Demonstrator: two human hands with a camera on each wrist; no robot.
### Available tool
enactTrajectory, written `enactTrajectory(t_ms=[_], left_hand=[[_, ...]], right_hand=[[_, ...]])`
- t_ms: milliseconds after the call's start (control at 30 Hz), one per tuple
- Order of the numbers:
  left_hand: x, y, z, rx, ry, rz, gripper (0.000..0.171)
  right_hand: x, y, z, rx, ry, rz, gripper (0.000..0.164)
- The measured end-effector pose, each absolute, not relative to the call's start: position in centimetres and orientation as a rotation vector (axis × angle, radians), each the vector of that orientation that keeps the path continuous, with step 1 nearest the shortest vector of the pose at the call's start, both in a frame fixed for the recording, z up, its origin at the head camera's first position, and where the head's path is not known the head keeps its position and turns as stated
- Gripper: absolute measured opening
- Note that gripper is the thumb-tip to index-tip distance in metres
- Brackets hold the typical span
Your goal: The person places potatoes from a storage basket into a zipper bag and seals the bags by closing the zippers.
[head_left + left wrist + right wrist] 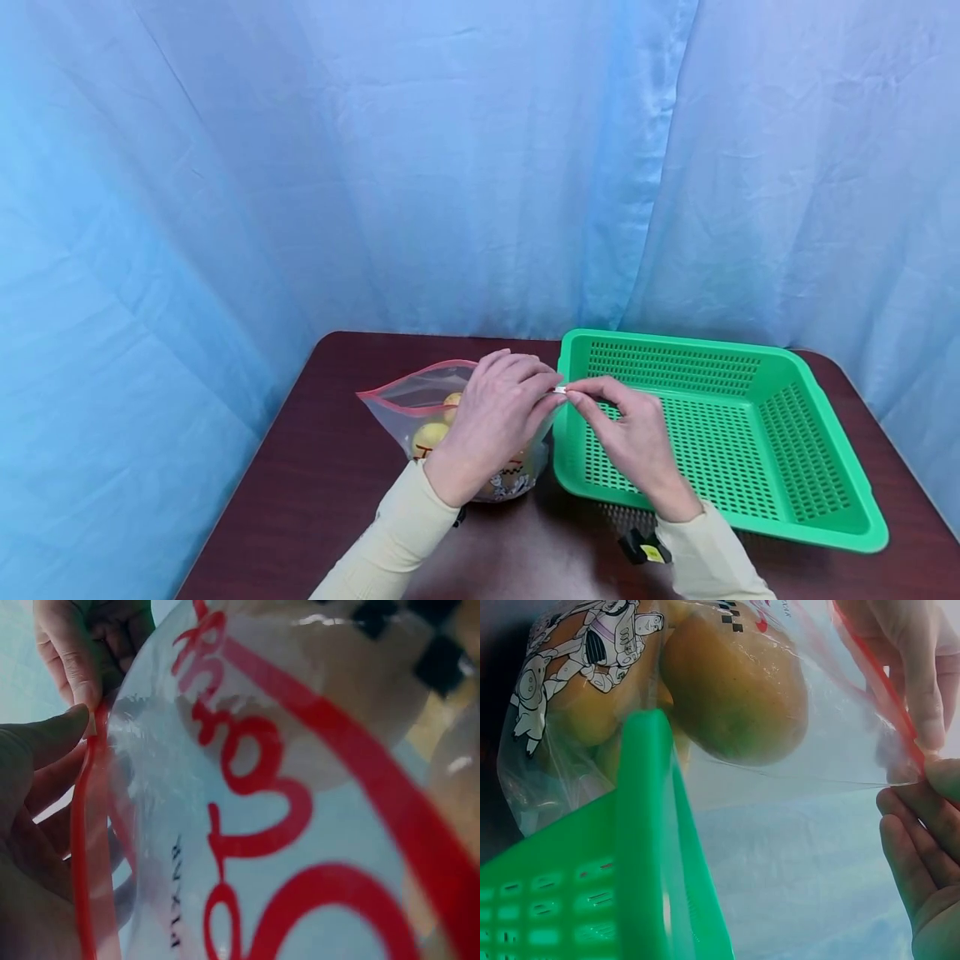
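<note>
A clear zip bag (390, 408) with a red top edge and red lettering stands on the table, holding several yellow-green mangoes (735, 686). Toward its left end the bag's mouth gapes. At the right end, a small white slider (560, 389) sits on the red edge. My left hand (498, 412) reaches over the bag and pinches the edge beside the slider. From the other side, my right hand (633, 433) pinches the same corner between thumb and forefinger. In the left wrist view, the red zip strip (82, 847) runs down from both hands' fingertips.
Close to the bag's right side stands a green perforated basket (817, 400), with my right forearm over its front left rim. Both rest on a dark reddish-brown table (292, 500). Blue curtains (450, 167) hang behind and at the sides.
</note>
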State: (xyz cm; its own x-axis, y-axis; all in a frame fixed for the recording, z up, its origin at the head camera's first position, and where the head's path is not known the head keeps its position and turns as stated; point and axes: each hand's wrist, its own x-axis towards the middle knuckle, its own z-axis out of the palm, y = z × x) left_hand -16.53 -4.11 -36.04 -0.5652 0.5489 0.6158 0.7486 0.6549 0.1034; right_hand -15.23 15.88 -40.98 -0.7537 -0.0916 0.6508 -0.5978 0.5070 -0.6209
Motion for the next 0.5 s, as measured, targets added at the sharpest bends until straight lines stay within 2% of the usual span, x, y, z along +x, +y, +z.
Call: enactTrajectory(t_ms=[233, 500], left_hand=[[-16.76, -4.08, -36.15, -1.006, -2.324, -0.551, 0.011], [-16.72, -4.13, -36.20, -0.983, -2.330, -0.493, 0.010]], right_hand=[[-15.28, 15.79, -41.01, 0.584, -2.179, 1.179, 0.019], [-15.36, 15.47, -41.10, 0.591, -2.141, 1.158, 0.020]])
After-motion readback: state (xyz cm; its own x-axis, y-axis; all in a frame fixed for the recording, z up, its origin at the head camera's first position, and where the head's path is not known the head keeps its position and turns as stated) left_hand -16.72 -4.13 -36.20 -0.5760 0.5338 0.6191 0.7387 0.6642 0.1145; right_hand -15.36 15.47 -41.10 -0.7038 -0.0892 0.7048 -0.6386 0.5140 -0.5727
